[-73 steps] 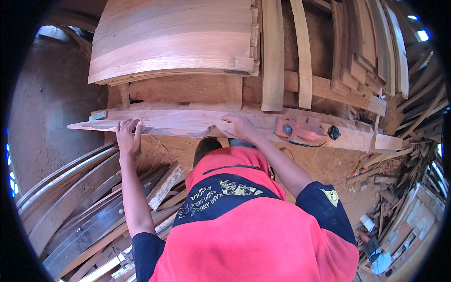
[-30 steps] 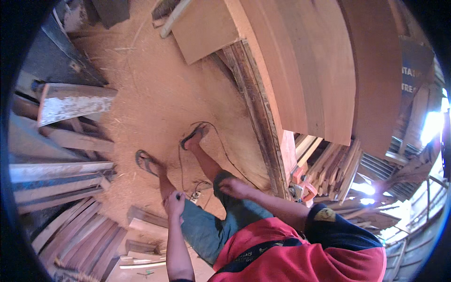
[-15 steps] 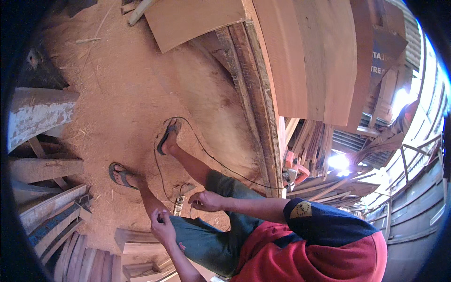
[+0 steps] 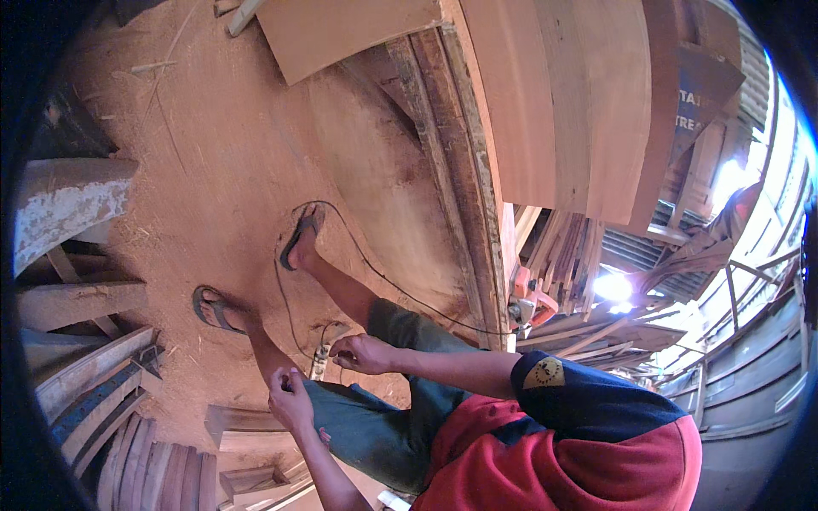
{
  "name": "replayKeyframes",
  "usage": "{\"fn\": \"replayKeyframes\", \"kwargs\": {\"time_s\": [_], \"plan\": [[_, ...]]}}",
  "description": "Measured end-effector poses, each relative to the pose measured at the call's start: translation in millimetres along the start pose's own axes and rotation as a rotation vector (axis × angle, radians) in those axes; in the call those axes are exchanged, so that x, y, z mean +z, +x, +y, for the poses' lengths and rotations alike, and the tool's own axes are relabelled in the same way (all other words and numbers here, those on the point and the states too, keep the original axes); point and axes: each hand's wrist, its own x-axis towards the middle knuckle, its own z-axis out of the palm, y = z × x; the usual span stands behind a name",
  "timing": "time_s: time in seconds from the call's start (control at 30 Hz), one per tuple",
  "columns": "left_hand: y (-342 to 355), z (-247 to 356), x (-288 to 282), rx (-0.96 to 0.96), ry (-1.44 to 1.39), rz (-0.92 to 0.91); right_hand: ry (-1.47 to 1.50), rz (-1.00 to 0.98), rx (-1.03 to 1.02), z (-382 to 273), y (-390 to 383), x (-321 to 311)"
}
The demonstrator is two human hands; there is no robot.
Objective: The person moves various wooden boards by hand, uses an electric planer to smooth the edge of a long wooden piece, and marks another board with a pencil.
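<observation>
My left hand (image 4: 292, 402) is raised over my left knee, its thumb and fingers curled together in a pinch; anything inside is too small to make out. Farther right, my right hand (image 4: 365, 353) hangs above my other thigh with fingers bent in. What they may hold is hidden. Just left of its fingertips, a pale extension socket (image 4: 320, 363) lies on the dusty floor with a dark lead at its top. A black power cord (image 4: 375, 271) loops past my feet toward an orange power tool (image 4: 532, 300) beside the bench.
Large wooden boards (image 4: 545, 111) lean along the upper right, by a worn timber beam (image 4: 456, 162). Stacked planks (image 4: 162, 473) fill the lower left, and curved timbers (image 4: 72, 204) stand above them. Sawdust covers the floor (image 4: 204, 170). Loose wood strips (image 4: 567, 255) are heaped behind the tool.
The whole view has shifted slightly. My right hand has come a little closer to the extension socket, while my left hand stays over the knee, still curled.
</observation>
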Motion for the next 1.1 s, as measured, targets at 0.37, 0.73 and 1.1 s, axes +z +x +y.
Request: {"fn": "replayKeyframes", "kwargs": {"time_s": [0.37, 0.73, 1.1], "plan": [[-4.5, -20.3, 17.4, -0.014, -0.039, 0.003, -0.122, -0.102, 0.140, 21.6, -14.6, 14.9], [-8.0, -0.4, 10.2, -0.082, -0.001, -0.061, -0.064, -0.052, 0.082, 8.6, -7.7, 2.7], [-7.6, -16.6, 34.1, -0.047, -0.025, -0.054, -0.073, -0.088, 0.109, 28.8, -26.5, -4.2]]}}
